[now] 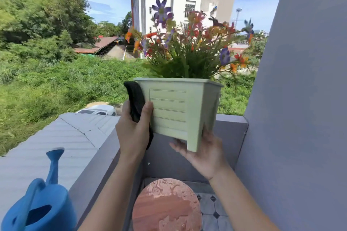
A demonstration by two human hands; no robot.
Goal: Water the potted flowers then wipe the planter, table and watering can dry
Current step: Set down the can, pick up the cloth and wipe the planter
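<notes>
A pale green square planter full of colourful flowers is held up in the air above the balcony wall. My right hand supports it from below at its front right leg. My left hand presses a black cloth against the planter's left side, thumb on the front face. Below, a small round reddish table carries water drops and wet patches. A blue watering can stands at the lower left on the wall ledge.
A grey balcony wall runs behind the planter, and a grey pillar rises on the right. Tiled floor shows beside the table. Beyond the wall lie a roof, a parked car, greenery and a tall white building.
</notes>
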